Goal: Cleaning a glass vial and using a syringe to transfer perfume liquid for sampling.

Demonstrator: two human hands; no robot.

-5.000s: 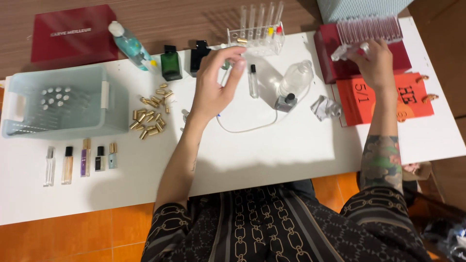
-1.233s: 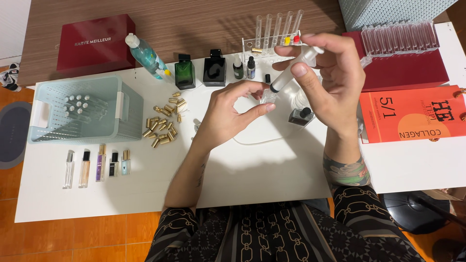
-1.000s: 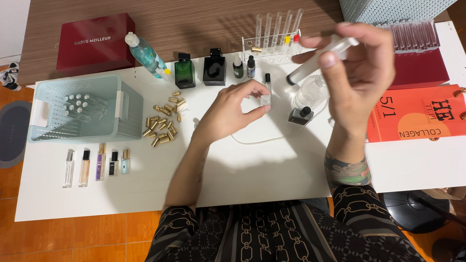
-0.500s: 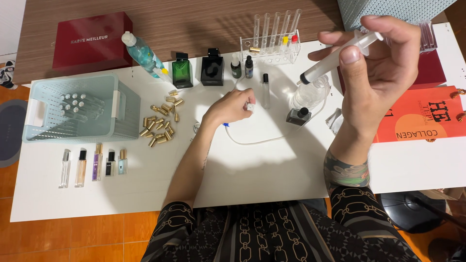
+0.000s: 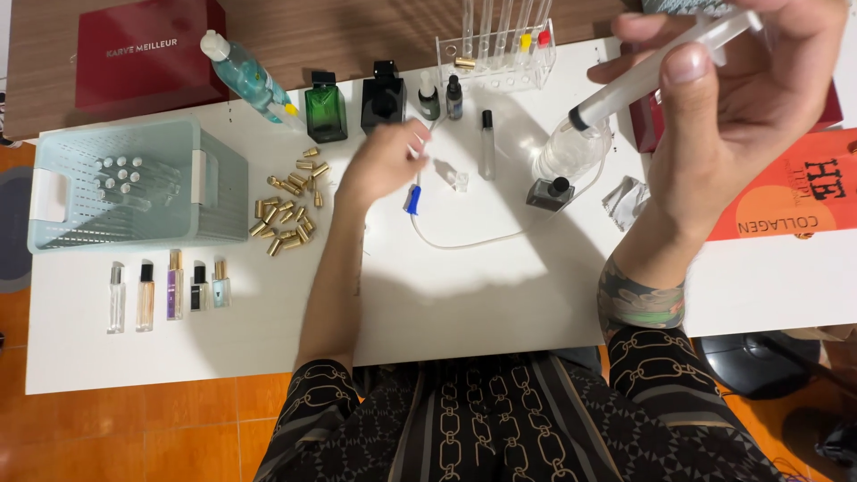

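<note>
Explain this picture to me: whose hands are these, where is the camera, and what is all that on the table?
The camera sits on a person's head and looks down at their own two bare hands over a white table. The right hand, raised close to the camera, holds a clear syringe. The left hand reaches out low over the table, near a thin tube with a blue connector; it is blurred. Around it lie gold caps, a green bottle, a black bottle, a pale basket and five small vials.

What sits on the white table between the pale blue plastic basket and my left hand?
In the head view, a scatter of small gold caps lies between the pale blue plastic basket and the left hand.
</note>
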